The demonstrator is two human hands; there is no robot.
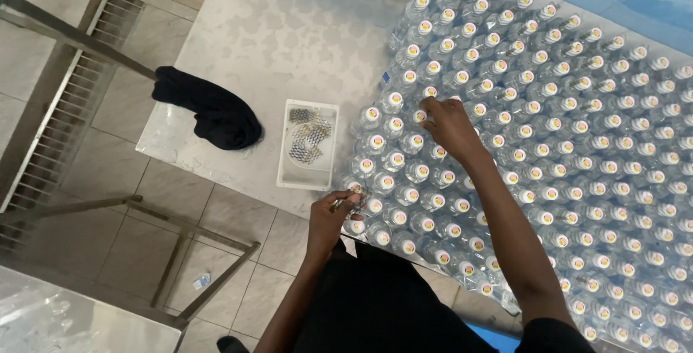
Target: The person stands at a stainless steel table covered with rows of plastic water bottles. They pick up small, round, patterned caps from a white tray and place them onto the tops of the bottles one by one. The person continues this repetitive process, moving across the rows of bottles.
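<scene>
A dense field of clear plastic bottles point(563, 136) with white caps stands upright on a steel table point(289, 42). My left hand point(332, 212) hovers at the near edge of the bottles, fingers pinched on a small stack of seals or bands at a bottle cap. My right hand point(451, 125) reaches further in, fingertips resting on the cap of a bottle near the left side of the group. A white rectangular tray point(285, 172) holding loose small seals point(310, 136) lies on the table just left of the bottles, close to my left hand.
A dark cloth point(213, 111) lies bunched on the table's left edge. Beyond the table are tiled floor, a metal floor grate point(65, 100) and steel frame bars point(180, 227). Another steel surface point(65, 317) shows at the bottom left.
</scene>
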